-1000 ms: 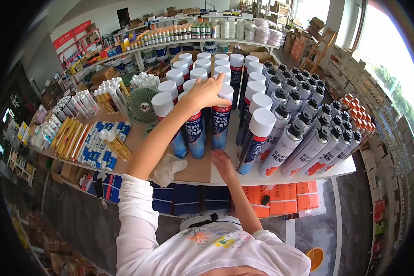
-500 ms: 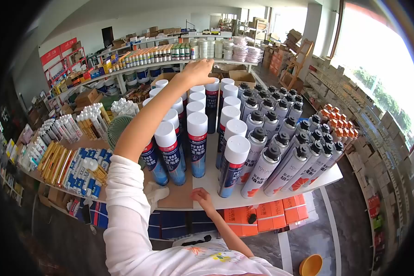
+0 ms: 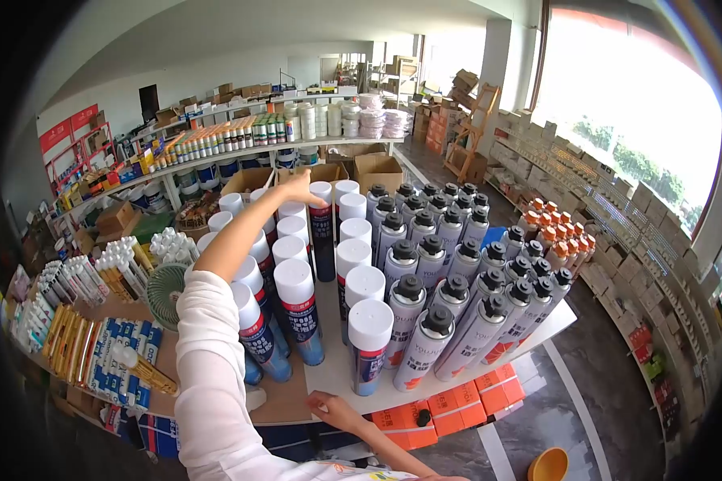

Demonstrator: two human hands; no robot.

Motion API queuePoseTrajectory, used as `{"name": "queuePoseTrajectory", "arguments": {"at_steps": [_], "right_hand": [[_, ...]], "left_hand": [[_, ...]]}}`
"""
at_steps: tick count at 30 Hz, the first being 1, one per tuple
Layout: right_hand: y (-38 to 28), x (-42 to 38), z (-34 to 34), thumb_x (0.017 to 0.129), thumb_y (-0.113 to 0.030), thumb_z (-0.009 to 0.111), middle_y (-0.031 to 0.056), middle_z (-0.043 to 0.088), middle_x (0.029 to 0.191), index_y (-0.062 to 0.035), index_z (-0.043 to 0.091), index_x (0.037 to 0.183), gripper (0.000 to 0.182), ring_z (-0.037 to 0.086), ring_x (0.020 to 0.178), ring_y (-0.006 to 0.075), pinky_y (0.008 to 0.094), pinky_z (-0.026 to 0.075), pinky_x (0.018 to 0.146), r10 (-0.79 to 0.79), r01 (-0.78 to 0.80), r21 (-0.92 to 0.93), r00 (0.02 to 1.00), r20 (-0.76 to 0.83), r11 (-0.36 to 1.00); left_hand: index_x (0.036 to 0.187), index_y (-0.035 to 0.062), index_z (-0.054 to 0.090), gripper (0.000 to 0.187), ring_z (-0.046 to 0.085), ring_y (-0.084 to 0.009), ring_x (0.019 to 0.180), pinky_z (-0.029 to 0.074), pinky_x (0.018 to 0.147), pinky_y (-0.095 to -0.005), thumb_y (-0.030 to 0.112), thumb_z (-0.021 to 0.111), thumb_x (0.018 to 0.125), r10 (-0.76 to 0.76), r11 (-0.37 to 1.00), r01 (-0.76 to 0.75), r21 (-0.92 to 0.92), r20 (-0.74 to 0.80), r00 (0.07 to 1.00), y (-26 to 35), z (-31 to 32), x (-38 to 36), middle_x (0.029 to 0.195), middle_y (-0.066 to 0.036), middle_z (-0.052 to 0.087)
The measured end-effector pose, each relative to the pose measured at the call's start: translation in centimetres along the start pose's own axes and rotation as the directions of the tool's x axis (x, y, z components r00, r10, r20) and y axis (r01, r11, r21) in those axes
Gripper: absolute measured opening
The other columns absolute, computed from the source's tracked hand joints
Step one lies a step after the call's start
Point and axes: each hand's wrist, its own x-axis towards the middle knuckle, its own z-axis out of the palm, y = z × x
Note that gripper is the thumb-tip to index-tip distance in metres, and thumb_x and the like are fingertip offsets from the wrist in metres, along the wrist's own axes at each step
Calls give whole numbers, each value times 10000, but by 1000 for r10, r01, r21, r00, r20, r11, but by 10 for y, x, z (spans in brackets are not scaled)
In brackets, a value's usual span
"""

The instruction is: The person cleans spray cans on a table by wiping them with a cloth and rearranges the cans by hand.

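My left hand [image 3: 298, 191] reaches far across the table and is closed around the upper part of a dark blue foam spray can [image 3: 322, 240]. Its thumb crosses just below the white cap; the rear fingers are partly hidden. This can stands upright between rows of similar white-capped blue cans [image 3: 299, 309]. At the near edge of the table [image 3: 285, 405], my right hand [image 3: 334, 410] is low with loosely bent fingers, and nothing shows in it. Grey cans with black tops [image 3: 429, 337] stand in rows to the right.
Orange-capped bottles [image 3: 560, 232] stand at the right rear. A green round fan [image 3: 167, 293] and several tubes [image 3: 128, 357] are on the left. Orange boxes [image 3: 449, 409] lie beneath the table edge. Cardboard boxes [image 3: 377, 170] sit behind the cans.
My view has shifted, so the scene sits lower and further left. My left hand has come down from above the can onto its upper part. My right hand stays near the table edge.
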Motion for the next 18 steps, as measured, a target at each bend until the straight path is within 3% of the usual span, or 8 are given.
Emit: {"name": "queuePoseTrajectory", "arguments": {"at_steps": [2, 3, 4, 7, 10, 12, 15, 18], "right_hand": [[-4, -2, -4, 915, -106, 622, 132, 685, 966, -16, 609, 1059, 171, 680, 869, 261, 341, 527, 789, -63, 63, -12, 997, 44, 998], [-1, 0, -4, 915, -106, 622, 132, 685, 966, -16, 609, 1059, 171, 680, 869, 261, 341, 527, 789, -67, 68, -10, 997, 43, 998], [1, 0, -2, 917, -113, 618, 143, 684, 963, -17, 612, 1064, 175, 677, 867, 281, 349, 525, 783, -61, 63, -17, 996, 67, 998], [-2, -4, -1, 916, -129, 602, 188, 673, 937, -19, 616, 1062, 183, 661, 876, 340, 389, 518, 777, -45, 53, -79, 994, 98, 995], [-4, -9, -2, 912, -136, 584, 224, 662, 928, -20, 616, 1050, 183, 638, 900, 391, 430, 507, 787, -72, 79, -124, 996, 56, 989], [0, -13, 2, 913, -134, 576, 227, 660, 941, -19, 616, 1045, 179, 629, 914, 403, 439, 502, 796, -99, 102, -109, 995, 28, 989], [7, -16, 5, 922, -120, 584, 180, 677, 932, -21, 634, 1047, 167, 660, 840, 355, 381, 511, 749, -116, 120, -122, 993, 36, 985], [6, -18, 2, 920, -111, 581, 174, 669, 904, -17, 625, 1022, 146, 654, 830, 354, 380, 508, 749, -90, 93, -130, 995, 31, 987]], "left_hand": [[1437, -190, 158, 1449, 427, -399, 1339, 389, 1109, -374, 695, 820, 501, -9, 999, 8, 38, 29, 1000, -1, 6, 2, 1441, -360, 363], [1418, -156, 267, 1371, 477, -383, 1299, 405, 1092, -389, 666, 841, 484, -27, 1000, 27, -5, 13, 1000, 2, 6, 1, 1409, -334, 427], [1418, -156, 267, 1371, 477, -383, 1299, 405, 1092, -389, 666, 841, 484, -30, 1000, 30, -3, 17, 999, 6, 4, 1, 1409, -334, 427], [1335, 35, 504, 1078, 569, -299, 1202, 425, 1016, -398, 626, 840, 499, -52, 992, 41, 120, 90, 995, 18, -6, -4, 1297, -173, 597], [1266, 81, 560, 1007, 602, -285, 1148, 437, 974, -392, 638, 837, 475, -37, 981, 32, 191, 19, 999, 12, 1, 3, 1217, -135, 650], [1237, 49, 548, 1031, 617, -302, 1118, 434, 977, -394, 665, 830, 461, -11, 983, 6, 182, 23, 1000, 12, 5, 6, 1189, -155, 657], [1265, -77, 464, 1152, 604, -348, 1150, 420, 1006, -443, 660, 822, 455, -54, 979, 46, 200, 38, 998, 26, 5, -6, 1217, -243, 624], [1255, -80, 471, 1135, 607, -350, 1143, 422, 1012, -435, 642, 830, 455, -63, 984, 61, 169, 5, 998, 34, 5, -12, 1211, -247, 626]]}}
